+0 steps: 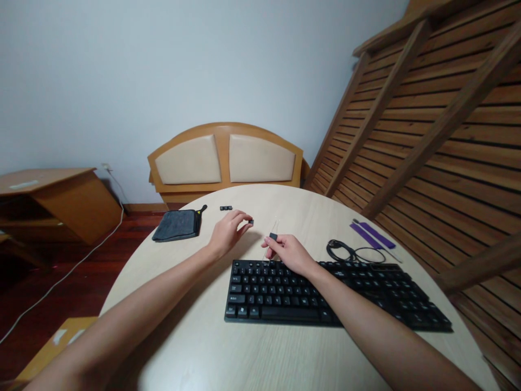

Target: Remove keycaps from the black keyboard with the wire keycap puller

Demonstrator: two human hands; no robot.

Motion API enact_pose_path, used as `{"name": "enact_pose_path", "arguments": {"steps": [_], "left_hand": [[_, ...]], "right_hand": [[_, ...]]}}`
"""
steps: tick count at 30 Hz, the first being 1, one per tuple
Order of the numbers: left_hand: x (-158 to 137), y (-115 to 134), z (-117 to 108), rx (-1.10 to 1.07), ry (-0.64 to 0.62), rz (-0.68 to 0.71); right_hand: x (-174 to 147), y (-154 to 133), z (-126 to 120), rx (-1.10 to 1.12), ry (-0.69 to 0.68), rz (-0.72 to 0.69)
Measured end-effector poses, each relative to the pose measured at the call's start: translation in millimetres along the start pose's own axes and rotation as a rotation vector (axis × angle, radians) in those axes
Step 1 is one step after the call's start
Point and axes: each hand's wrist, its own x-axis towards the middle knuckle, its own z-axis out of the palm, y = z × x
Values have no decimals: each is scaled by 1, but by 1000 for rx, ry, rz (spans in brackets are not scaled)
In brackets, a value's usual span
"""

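My left hand (228, 232) pinches a small black keycap (251, 222) between thumb and fingertips, just above the table. In my right hand (287, 251) is a wire keycap puller (273, 237); its dark handle sits between thumb and fingers, with thin wires sticking out at both ends. The black keyboard (277, 300) lies under the right wrist and forearm, which hide part of its keys. Beyond my left hand, several loose black keycaps (226, 208) stand in a short row on the table.
A folded dark grey cloth (176, 225) lies at the left of the round table (191, 336). To the right are a coiled black cable (340, 251) and purple strips (372, 235) with a thin tool beside them. A headboard (225, 157) and wooden slats (439, 119) stand behind.
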Motion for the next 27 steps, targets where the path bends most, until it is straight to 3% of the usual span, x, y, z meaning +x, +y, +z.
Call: {"name": "enact_pose_path", "arguments": {"steps": [5,11,27], "left_hand": [[29,-48,20,132,-46,-44],[45,-84,40,180,-82,-97],[43,-118,61,220,-68,-308]], "right_hand": [[-1,-2,0,6,-12,-3],[-3,-7,-1,10,-21,9],[-4,-8,-1,9,-30,13]]}}
